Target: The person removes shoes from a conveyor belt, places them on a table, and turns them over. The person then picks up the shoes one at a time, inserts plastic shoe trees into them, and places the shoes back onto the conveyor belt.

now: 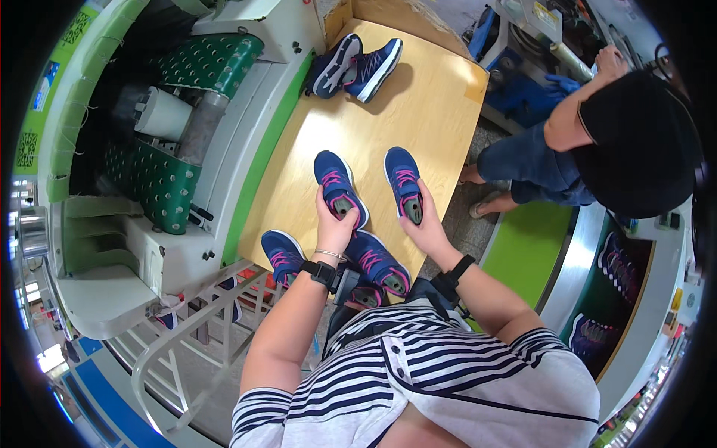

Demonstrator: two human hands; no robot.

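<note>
Left hand [334, 224] fingers pinching left shoe [337, 185] heel, right hand [426, 224] fingers gripping right shoe [404, 181]

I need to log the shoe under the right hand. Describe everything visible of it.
The navy sneaker has pink laces, a white sole edge and what looks like knit mesh fabric. It stands upright on the wooden table, toe pointing away from the person, with a grey insert showing in its opening. The right hand grips its heel end. It stands apart from the matching sneaker held by the left hand.
</note>
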